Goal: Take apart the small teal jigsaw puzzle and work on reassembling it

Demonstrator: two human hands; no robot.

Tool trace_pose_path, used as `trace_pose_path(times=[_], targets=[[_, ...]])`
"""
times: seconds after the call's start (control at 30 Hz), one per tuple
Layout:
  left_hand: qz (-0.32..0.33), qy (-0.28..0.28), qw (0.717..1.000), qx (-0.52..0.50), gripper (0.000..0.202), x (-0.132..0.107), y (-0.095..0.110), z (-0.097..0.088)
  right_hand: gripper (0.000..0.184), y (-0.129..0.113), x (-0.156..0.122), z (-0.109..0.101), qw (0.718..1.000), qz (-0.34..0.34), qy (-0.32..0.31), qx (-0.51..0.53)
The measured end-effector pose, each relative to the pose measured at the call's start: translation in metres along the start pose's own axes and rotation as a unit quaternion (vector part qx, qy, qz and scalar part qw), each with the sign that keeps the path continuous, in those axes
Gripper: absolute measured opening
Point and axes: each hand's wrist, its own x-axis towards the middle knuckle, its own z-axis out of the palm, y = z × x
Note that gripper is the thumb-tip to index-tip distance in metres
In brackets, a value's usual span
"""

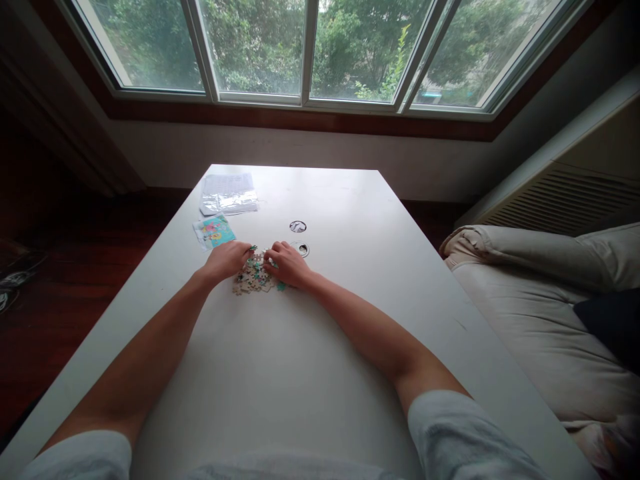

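A heap of small jigsaw puzzle pieces lies on the white table, some pale side up and some green or teal. At its left edge is my left hand, closed, with a dark greenish puzzle piece at the fingertips. My right hand reaches over the heap's right side. Its fingers are curled down among the pieces, and what they pinch is too small to make out. A teal piece lies just below that hand, close to the heap.
Beyond my left hand lies a colourful picture card, with a clear plastic bag and papers behind it. Two round fittings, a dark one and a pale one, are near my right hand. A beige sofa stands right of the table.
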Motion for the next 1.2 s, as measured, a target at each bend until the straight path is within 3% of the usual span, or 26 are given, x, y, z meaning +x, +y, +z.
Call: trace_pose_path(times=[0.27, 0.7, 0.87, 1.2], targets=[[0.004, -0.009, 1.0, 0.01, 0.036, -0.002, 0.001, -0.005, 0.01, 0.009, 0.003, 0.006, 0.995, 0.011, 0.034, 0.091], [0.004, -0.006, 1.0, -0.024, 0.031, -0.003, -0.002, -0.007, 0.018, 0.016, 0.003, 0.013, 0.984, 0.035, 0.092, 0.148], [0.0, -0.01, 1.0, -0.026, 0.023, -0.004, 0.0, -0.009, 0.011, 0.016, 0.003, 0.008, 0.983, 0.054, 0.084, 0.155], [-0.006, -0.009, 1.0, -0.02, 0.017, -0.004, 0.001, -0.011, 0.025, 0.019, 0.002, 0.005, 0.984, 0.064, 0.064, 0.156]])
